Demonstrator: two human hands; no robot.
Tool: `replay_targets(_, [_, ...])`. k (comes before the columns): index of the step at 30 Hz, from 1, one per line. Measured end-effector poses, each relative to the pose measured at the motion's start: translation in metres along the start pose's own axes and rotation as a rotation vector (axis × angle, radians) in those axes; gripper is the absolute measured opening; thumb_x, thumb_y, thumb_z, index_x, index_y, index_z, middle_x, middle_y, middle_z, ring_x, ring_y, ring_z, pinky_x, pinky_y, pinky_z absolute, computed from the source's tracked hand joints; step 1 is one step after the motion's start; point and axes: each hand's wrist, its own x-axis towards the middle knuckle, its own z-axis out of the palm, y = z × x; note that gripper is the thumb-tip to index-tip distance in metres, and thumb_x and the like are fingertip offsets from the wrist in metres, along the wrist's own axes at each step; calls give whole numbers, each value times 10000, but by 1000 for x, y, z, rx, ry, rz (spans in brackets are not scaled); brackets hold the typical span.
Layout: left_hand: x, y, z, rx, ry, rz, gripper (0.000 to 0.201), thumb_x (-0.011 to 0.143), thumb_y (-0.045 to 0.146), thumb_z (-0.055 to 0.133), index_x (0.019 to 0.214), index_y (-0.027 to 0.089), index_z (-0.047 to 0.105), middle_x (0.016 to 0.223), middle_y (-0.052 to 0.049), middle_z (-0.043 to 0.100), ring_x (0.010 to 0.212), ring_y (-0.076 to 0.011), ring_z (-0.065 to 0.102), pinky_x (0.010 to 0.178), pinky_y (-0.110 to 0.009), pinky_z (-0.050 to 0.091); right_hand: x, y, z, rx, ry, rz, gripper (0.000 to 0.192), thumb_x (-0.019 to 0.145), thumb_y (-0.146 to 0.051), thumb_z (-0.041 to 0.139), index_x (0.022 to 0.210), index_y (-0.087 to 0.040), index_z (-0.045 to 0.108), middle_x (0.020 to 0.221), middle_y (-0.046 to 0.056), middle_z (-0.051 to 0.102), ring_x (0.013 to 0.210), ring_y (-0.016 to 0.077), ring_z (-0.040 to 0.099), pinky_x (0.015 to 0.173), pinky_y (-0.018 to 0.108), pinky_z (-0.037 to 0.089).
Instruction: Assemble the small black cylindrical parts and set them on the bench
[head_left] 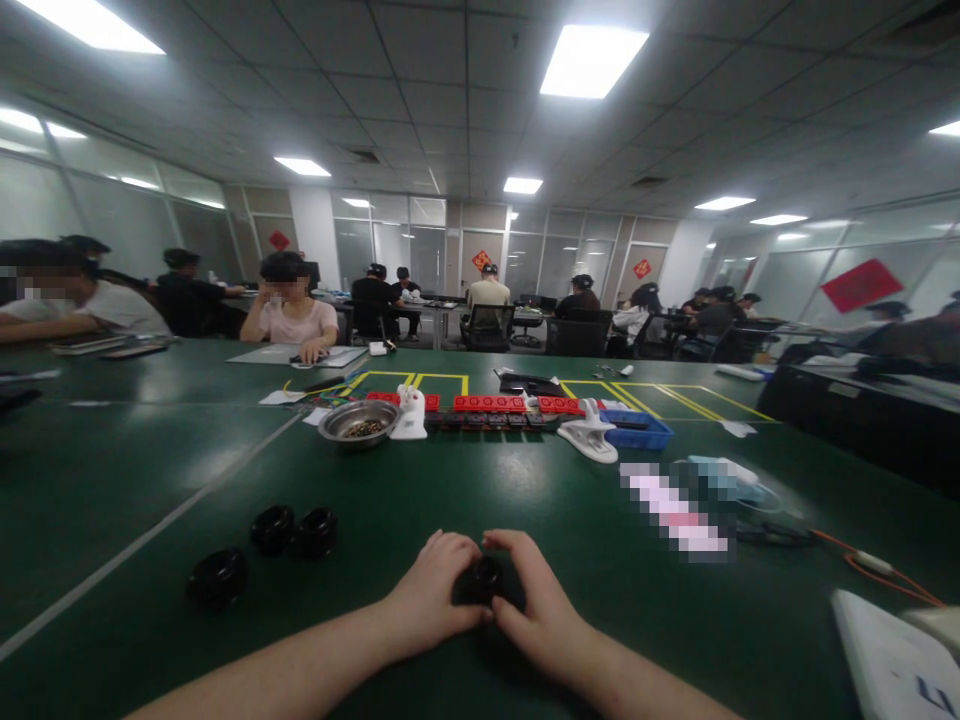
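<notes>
Bare forearms point(315, 650) are extended from the bottom edge of the view over a green tabletop point(375, 490). Between the left hand point(433, 583) and the right hand point(544, 600), a small black part point(487, 573) with a round, ring-like top is enclosed near the middle of the front edge. It is gripped from both sides: by the left hand, fingers are bent around its far side and the thumb is laid along its near side; by the right hand, the index finger is arched over and the thumb is brought to the near side. Whether the part is raised or rested on the surface cannot be told.

To the left, three glossy black rings point(217, 577) are set down in a loose group, two placed side by side and one nearer. Farther back, a metal bowl point(334, 430) is filled partly with small pieces, and just beside it a white stand point(410, 420) is placed. From there a row of red blocks point(491, 403) is stretched toward a second white stand point(592, 440), by which a blue tray point(646, 438) is set. Across the tabletop, a person in a pale pink top point(294, 320) is seated.
</notes>
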Motion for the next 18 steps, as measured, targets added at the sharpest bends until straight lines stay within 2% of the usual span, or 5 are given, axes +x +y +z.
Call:
replay_targets(5, [0,0,1,-1,2,14,296,653,366,654,876,196,558,979,-39,554,949,-234,484,945,-420,262,1,1,0,-37,72,61,501,629,-117,563,1101,-189,410,1034,80,501,980,225,476,876,400,380])
replay_targets(9, [0,1,0,-7,11,14,288,653,321,656,891,190,559,969,-44,552,925,-230,484,910,-399,307,2,4,1,-34,41,77,417,649,-116,550,1048,-189,452,946,56,527,900,201,502,823,370,415])
replay_targets(14, [0,0,-1,-7,-15,-1,347,649,369,660,933,203,550,1005,-45,544,945,-239,471,911,-408,310,0,2,0,20,-8,18,518,652,-78,512,1142,-190,386,1096,80,489,1034,208,457,919,390,352])
replay_targets(18, [0,-2,0,6,-16,3,317,640,359,667,891,202,552,996,-42,548,948,-233,474,931,-413,287,0,4,1,-12,51,30,520,663,-131,574,1142,-192,382,1103,83,470,1037,217,449,908,389,357])
